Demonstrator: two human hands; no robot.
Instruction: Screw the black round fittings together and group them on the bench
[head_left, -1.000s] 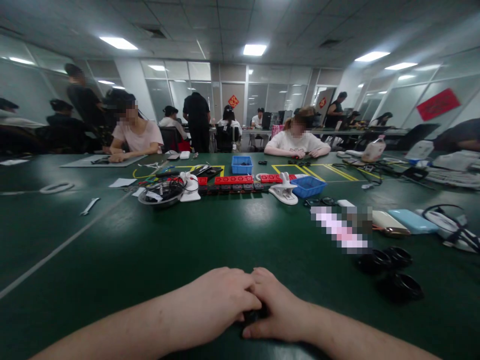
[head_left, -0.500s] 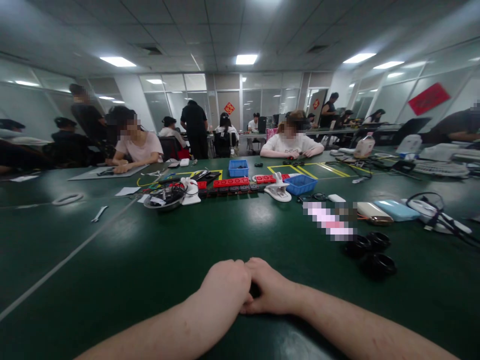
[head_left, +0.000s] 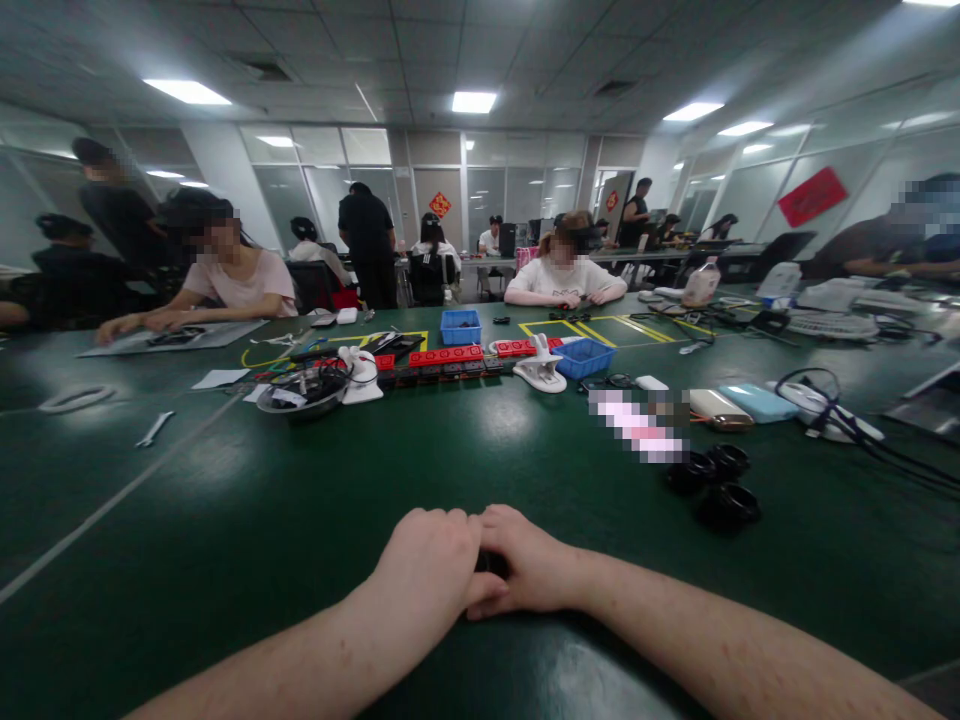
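Both of my hands rest together on the dark green table near its front edge. My left hand is curled, and its thumb lies against my right hand, which is curled too. A small dark thing shows in the gap between them; I cannot make out what it is. Three black rings lie on the table to the right of my right hand, well apart from it.
Mid-table lie a metal bowl of cables, red and black blocks, two blue bins, white clips and a wrench. Phones and cables lie at right. Other people sit across the table; a white line crosses its left part.
My hands have stayed clasped together in the same place. The view has swung a little to the right, so table items sit further left and lower.
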